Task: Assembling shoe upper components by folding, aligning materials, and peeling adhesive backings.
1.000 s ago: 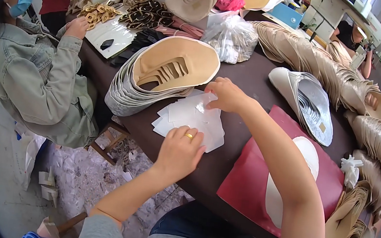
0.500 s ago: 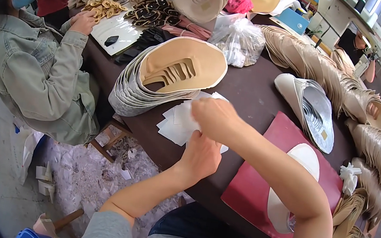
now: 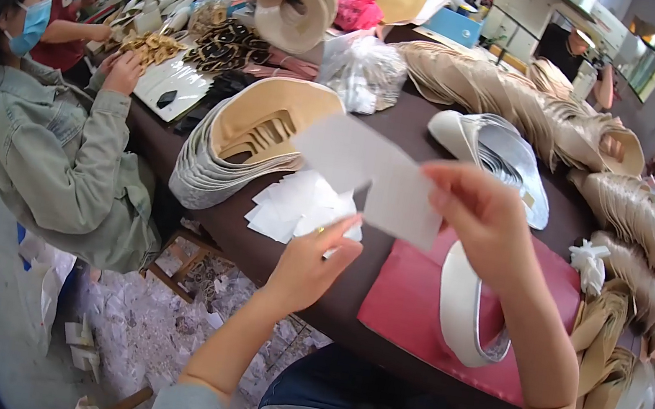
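Note:
My right hand (image 3: 477, 223) pinches a thin white sheet (image 3: 404, 203) by its right edge and holds it up over the table. The sheet is blurred and has a small notch at its lower edge. My left hand (image 3: 310, 261) is beside a loose pile of white sheets (image 3: 285, 202), thumb and fingers apart at the pile's near right edge. Whether it touches the pile I cannot tell. Below my right hand, a curved white piece with a grey lining (image 3: 453, 312) stands on a red mat (image 3: 403, 292).
Behind the pile rests a nested stack of tan-lined curved pieces (image 3: 273, 112). A silver-grey stack (image 3: 504, 159) and long rows of beige pieces (image 3: 489, 89) line the right side. A plastic bag (image 3: 364, 74) sits farther back. A masked co-worker (image 3: 62, 165) works at the left.
My right hand has moved right and up from the pile, lifting the white sheet. My left hand has drawn slightly left and its fingers have opened. The view has shifted a little.

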`<state>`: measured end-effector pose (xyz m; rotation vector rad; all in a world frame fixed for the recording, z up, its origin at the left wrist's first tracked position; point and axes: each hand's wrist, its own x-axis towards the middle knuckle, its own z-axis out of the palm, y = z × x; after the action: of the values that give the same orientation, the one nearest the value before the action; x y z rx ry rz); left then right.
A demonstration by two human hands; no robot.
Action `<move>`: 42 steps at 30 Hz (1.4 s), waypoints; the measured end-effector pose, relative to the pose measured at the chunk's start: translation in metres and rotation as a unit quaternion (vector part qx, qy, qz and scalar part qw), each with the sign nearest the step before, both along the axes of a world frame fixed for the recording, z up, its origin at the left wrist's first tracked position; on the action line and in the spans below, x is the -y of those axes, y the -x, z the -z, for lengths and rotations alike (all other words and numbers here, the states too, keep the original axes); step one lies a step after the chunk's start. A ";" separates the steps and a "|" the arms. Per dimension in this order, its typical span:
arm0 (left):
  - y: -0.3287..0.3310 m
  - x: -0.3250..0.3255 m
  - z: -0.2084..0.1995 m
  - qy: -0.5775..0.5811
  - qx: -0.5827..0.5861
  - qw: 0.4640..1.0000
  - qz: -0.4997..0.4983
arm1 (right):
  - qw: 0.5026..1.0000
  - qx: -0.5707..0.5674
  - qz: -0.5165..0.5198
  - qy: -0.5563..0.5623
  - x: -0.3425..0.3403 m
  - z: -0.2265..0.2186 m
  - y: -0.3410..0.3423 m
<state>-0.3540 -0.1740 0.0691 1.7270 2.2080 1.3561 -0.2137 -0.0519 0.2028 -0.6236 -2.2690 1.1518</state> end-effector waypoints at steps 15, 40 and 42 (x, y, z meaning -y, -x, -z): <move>-0.130 0.035 -0.026 0.087 0.327 0.902 0.269 | 0.991 0.124 0.044 -0.001 0.039 0.015 -0.196; -0.153 -0.047 -0.103 0.050 0.523 0.683 0.508 | 0.894 -0.302 0.296 -0.146 0.084 0.009 -0.190; -0.151 -0.054 -0.094 0.022 0.558 0.624 0.547 | 0.892 -0.294 0.304 -0.157 0.082 0.007 -0.189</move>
<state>-0.2027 -0.1196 0.1629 1.1108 0.3194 1.2661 -0.0242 -0.1342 0.1961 -0.6696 -1.5222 0.5404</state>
